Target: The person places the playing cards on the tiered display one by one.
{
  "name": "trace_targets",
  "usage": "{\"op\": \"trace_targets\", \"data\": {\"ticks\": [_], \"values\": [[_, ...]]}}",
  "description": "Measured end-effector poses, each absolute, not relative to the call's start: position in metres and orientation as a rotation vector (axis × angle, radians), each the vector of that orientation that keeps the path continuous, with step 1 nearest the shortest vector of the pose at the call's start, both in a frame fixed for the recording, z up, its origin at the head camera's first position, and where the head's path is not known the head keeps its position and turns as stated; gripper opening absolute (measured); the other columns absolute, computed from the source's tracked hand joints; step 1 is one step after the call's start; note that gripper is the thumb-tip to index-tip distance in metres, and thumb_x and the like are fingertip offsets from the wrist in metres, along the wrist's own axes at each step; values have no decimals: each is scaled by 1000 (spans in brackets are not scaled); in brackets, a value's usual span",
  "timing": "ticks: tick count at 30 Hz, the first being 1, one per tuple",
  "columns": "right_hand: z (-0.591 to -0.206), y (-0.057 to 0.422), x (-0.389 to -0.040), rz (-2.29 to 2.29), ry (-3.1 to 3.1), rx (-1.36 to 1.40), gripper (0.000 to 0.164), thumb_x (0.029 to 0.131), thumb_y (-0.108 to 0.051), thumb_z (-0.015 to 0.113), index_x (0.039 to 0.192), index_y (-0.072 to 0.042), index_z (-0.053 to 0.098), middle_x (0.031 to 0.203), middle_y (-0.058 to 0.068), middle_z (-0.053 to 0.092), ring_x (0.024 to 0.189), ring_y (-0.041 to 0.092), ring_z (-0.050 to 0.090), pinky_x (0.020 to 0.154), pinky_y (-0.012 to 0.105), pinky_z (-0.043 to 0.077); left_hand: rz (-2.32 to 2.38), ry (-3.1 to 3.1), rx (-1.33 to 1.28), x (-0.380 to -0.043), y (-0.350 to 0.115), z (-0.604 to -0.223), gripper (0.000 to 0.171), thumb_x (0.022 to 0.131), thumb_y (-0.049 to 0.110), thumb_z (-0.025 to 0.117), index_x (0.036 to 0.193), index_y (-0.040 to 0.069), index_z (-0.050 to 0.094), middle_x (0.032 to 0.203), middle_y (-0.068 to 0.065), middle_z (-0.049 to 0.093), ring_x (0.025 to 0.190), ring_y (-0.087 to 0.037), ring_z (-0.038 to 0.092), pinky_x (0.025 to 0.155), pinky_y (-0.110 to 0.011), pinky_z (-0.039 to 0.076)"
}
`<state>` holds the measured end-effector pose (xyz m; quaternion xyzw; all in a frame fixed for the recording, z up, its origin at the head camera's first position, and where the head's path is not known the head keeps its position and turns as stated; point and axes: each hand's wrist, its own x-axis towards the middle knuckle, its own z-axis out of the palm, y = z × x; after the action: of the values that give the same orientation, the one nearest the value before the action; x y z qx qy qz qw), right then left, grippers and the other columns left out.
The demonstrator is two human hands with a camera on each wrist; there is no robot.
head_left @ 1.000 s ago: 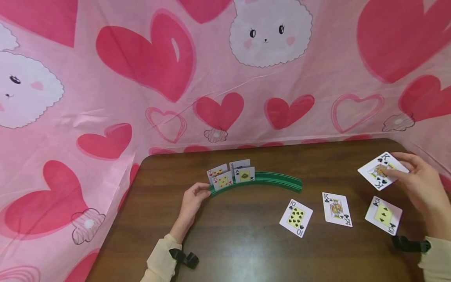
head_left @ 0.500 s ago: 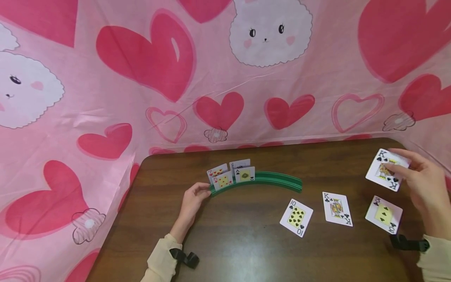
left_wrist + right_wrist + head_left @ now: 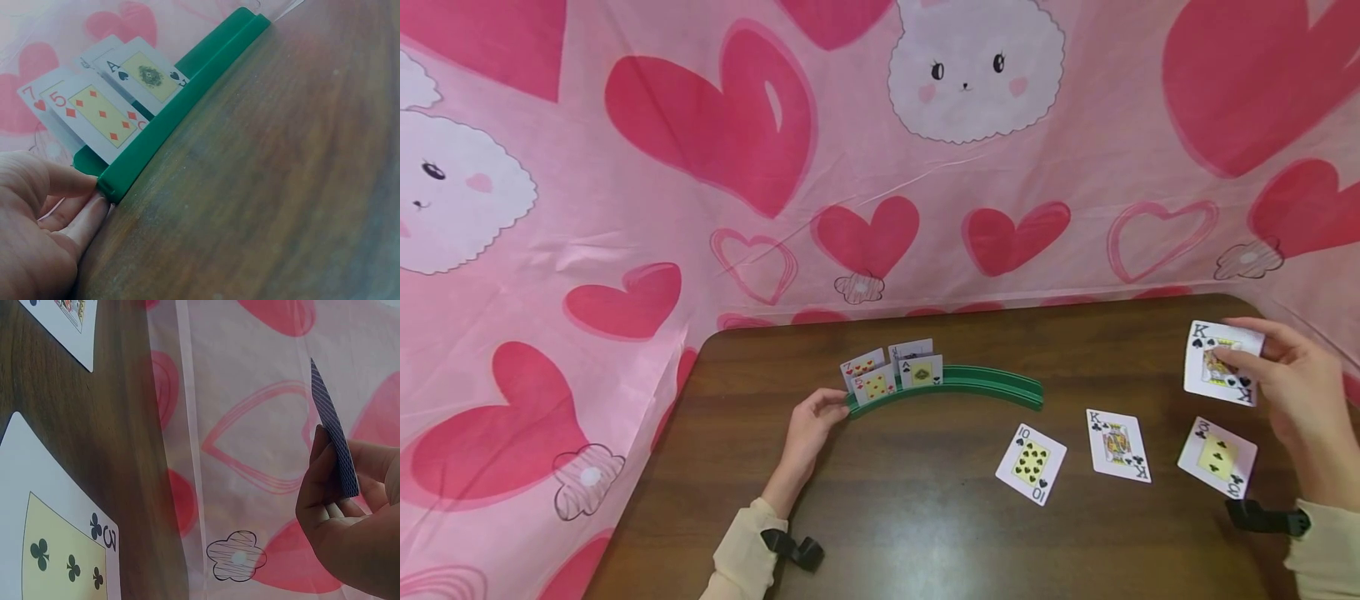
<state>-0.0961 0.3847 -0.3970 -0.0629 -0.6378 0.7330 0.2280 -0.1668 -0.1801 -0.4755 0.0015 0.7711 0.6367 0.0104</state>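
My right hand (image 3: 1300, 375) pinches a king of spades (image 3: 1221, 367) between thumb and fingers, face toward the head camera. Its dark patterned back (image 3: 334, 428) shows nearly edge-on in the right wrist view. My left hand (image 3: 812, 425) grips the left end of a curved green card holder (image 3: 992, 383). In the left wrist view, thumb and fingertips meet at that end of the holder (image 3: 181, 103). Standing in the holder's left part are a five of diamonds (image 3: 876, 385), an ace of spades (image 3: 921, 372), a seven of hearts (image 3: 859, 365) and a partly hidden card behind the ace.
Face up on the brown table (image 3: 925, 517) lie a ten of spades (image 3: 1031, 464), a king of clubs (image 3: 1117, 446) and a three of clubs (image 3: 1217, 457), right of the holder. A pink heart-print cloth (image 3: 955, 183) rises behind the table's far edge.
The king of spades has turned more upright in my right hand and drawn slightly to the right overall. My left hand and the holder have stayed still.
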Motion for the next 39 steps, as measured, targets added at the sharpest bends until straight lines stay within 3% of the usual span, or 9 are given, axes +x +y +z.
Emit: {"op": "trace_targets", "data": {"ticks": [7,15,23,25,30,36,39], "values": [[-395,382,-95,2001,-1786,-211,36,90,11,71,110,-17,82,85,-7,66,65,6,63,54,19,52,1986,2406,7,-166,-180,-474,21,99,1,65,118,-6,69,123,-17,69,105,-23,67,93,-37,50],[-395,380,-94,1977,-1744,-240,35,89,13,71,111,-12,82,84,-4,63,67,6,61,54,18,51,1984,2407,-4,-165,-180,-474,21,98,2,65,118,-5,69,121,-16,69,104,-22,67,90,-34,49],[-394,377,-94,1950,-1662,-266,33,87,19,68,94,-10,84,70,-3,64,56,6,59,45,17,46,1972,2412,3,-164,-180,-474,21,99,3,65,119,-4,69,122,-17,69,106,-24,67,93,-37,49],[-393,377,-94,1952,-1662,-288,34,87,18,69,96,-11,84,71,-5,66,57,4,59,46,17,47,1973,2407,2,-165,-180,-474,22,99,3,65,119,-5,69,123,-17,69,105,-25,67,93,-37,49],[-393,378,-95,1992,-1675,-245,44,88,17,70,116,-16,79,93,-13,72,70,2,64,55,17,53,1976,2398,7,-164,-180,-474,22,100,3,64,120,-5,68,124,-18,68,107,-25,67,94,-39,49],[-389,373,-99,2023,-1619,-220,33,87,15,72,104,-12,81,87,-9,72,66,4,66,54,18,53,1978,2411,8,-164,-180,-474,20,100,3,64,118,-3,70,123,-17,68,107,-26,67,95,-38,49],[-387,368,-101,2017,-1611,-222,31,86,14,74,105,-9,81,89,-4,68,67,5,65,55,18,53,1979,2414,8,-165,-180,-475,19,99,2,64,117,-3,70,122,-17,68,106,-25,67,93,-37,49]]}}
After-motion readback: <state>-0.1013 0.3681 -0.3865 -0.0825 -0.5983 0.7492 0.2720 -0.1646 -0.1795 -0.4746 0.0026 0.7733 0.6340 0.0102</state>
